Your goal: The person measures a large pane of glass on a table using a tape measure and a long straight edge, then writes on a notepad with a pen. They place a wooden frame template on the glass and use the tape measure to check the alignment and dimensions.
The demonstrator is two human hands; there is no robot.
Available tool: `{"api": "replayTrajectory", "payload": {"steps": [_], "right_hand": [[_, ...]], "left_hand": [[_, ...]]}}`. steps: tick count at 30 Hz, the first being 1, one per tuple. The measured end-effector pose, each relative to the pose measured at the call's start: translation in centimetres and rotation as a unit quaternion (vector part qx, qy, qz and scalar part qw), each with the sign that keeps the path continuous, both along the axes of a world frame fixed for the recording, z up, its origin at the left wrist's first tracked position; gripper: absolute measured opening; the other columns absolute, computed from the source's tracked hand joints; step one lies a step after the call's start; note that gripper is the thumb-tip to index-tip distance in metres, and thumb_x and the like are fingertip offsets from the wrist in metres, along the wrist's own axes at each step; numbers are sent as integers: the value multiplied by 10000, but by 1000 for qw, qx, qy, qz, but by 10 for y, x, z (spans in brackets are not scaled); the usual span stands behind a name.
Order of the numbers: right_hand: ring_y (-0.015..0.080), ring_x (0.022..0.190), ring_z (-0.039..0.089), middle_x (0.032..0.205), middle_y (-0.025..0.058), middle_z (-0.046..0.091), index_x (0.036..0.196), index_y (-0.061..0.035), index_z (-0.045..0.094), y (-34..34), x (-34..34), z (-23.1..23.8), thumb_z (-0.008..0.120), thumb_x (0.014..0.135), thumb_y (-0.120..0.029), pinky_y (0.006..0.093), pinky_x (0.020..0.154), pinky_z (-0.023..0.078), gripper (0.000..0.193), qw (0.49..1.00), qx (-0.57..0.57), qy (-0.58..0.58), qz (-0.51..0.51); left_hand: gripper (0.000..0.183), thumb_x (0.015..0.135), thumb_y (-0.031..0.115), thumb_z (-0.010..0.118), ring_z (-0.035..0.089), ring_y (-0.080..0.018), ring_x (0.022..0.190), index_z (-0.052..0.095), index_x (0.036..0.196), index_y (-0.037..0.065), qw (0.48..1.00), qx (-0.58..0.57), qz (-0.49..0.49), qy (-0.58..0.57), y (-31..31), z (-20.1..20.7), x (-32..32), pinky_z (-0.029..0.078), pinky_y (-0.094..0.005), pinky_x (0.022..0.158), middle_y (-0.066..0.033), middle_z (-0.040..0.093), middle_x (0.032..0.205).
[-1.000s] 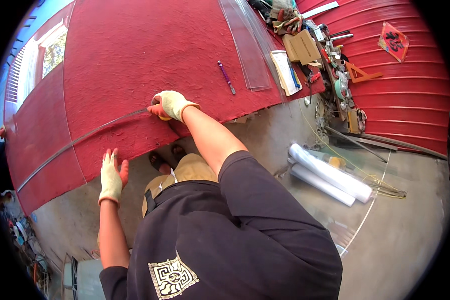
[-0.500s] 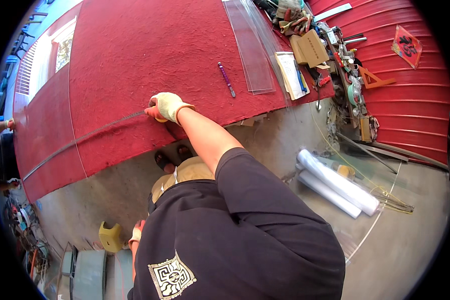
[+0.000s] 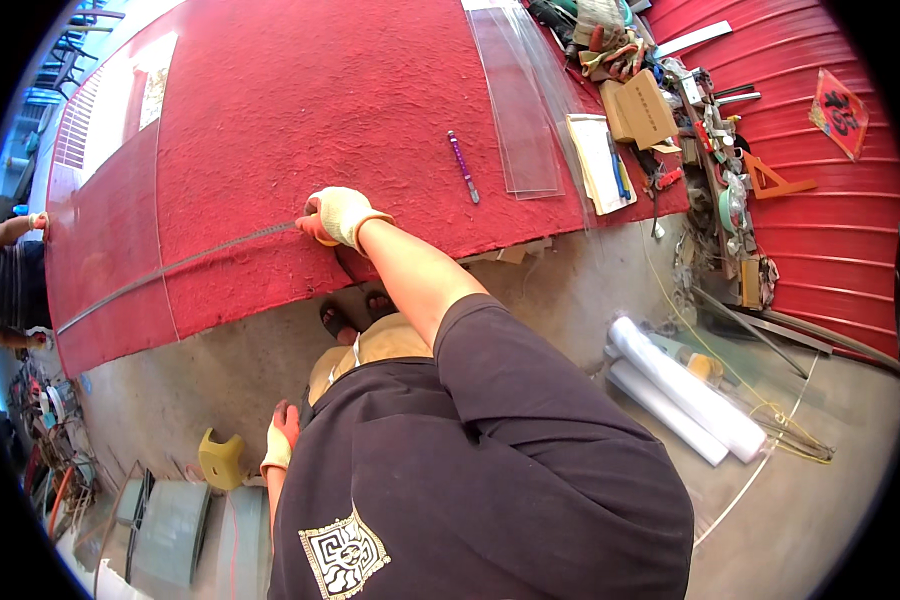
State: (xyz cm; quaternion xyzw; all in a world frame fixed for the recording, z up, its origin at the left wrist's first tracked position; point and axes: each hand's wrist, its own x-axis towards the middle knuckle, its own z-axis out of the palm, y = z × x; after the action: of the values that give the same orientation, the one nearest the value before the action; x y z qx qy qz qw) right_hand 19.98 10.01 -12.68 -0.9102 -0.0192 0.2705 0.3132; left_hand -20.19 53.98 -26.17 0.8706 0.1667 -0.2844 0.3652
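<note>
My right hand (image 3: 338,217), in a cream glove with a red-coated palm, is closed around the near end of a long thin grey tape measure (image 3: 185,262). The tape runs leftward over a clear glass sheet (image 3: 110,230) on the red-covered table (image 3: 270,110). Whatever lies inside my grip is hidden by the glove. My left hand (image 3: 282,435), gloved alike, hangs low at my left side, fingers loosely stretched and holding nothing visible. A purple pen-like tool (image 3: 463,167) lies on the table to the right of my right hand.
Another person's gloved hand (image 3: 36,222) is at the table's far left end. Clear strips (image 3: 520,150), a notepad (image 3: 595,165) and a cardboard box (image 3: 645,108) lie at right. White rolls (image 3: 685,390) and a yellow stool (image 3: 220,460) are on the floor.
The view has shifted slightly, so the scene sits a little further right. My left hand shows more fully beside my body. My right hand stays on the tape measure.
</note>
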Motion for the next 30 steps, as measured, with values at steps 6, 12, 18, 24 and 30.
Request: {"api": "replayTrajectory", "payload": {"steps": [6, 12, 18, 24, 30], "right_hand": [[342, 936, 825, 1030, 165, 854, 1208, -131, 854, -4, 3, -11, 778, 1051, -492, 497, 809, 619, 401, 998, 10, -28, 56], [313, 972, 825, 997, 146, 859, 1150, -90, 864, 1, 5, -40, 781, 1047, -466, 449, 889, 623, 399, 994, 29, -106, 21], [306, 873, 778, 924, 174, 817, 1081, -43, 834, 0, 8, -65, 788, 1038, -444, 465, 821, 582, 406, 993, 97, -52, -31], [233, 893, 741, 941, 135, 809, 1116, -12, 823, 2, 12, -72, 784, 1064, -427, 425, 842, 580, 420, 994, 90, -26, -55], [183, 879, 700, 934, 84, 790, 1132, 24, 807, 11, 12, -62, 779, 1087, -348, 397, 824, 565, 376, 993, 45, 7, -106]], "left_hand": [[654, 1164, 427, 571, 576, -364, 1574, 547, 1677, 24, 989, -45, 63, 124, -50, 76, 31, 445, -445, 1312, -252, 634, 1657], [670, 1146, 418, 612, 594, -380, 1571, 565, 1668, 0, 988, 51, 131, 64, -42, 101, 50, 457, -438, 1302, -258, 642, 1651], [659, 1192, 375, 600, 693, -301, 1440, 497, 1715, -13, 961, -1, 259, -93, 7, 96, 109, 514, -410, 1231, -199, 648, 1654], [631, 1212, 358, 605, 717, -162, 1144, 494, 1721, 2, 932, -92, 323, -139, 68, 136, 196, 581, -344, 1052, -130, 719, 1518], [556, 1208, 349, 603, 734, -135, 915, 577, 1669, 40, 956, -77, 255, -123, 132, 144, 273, 602, -334, 891, -75, 769, 1350]]}}
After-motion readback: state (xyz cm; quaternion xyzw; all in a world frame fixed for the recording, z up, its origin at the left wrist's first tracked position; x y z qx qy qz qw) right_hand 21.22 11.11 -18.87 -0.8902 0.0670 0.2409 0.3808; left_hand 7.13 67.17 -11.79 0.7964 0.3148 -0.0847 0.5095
